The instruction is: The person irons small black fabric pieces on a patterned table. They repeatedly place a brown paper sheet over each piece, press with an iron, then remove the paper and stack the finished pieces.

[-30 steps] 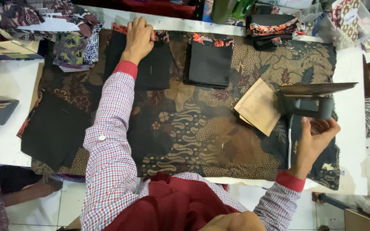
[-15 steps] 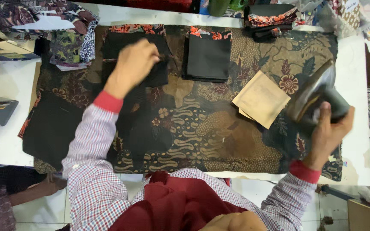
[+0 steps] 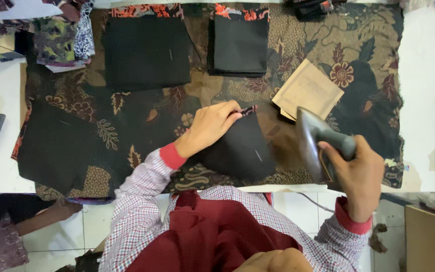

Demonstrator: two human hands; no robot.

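Overhead view of a patterned batik-covered table [image 3: 358,45]. The left hand [image 3: 208,127], fingers curled, pinches the upper edge of a black fabric piece [image 3: 240,148] lying at lower centre. The right hand [image 3: 359,174] grips the handle of an iron [image 3: 314,146], tilted on edge just right of the fabric, its long axis running top to bottom. 2 black stacks [image 3: 147,50] lie across the top.

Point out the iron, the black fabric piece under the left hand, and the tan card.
iron [image 3: 312,146], head view, on its metal soleplate.
black fabric piece [image 3: 245,151], head view, on its middle, right of the holding fingers.
tan card [image 3: 308,89], head view, at its centre.
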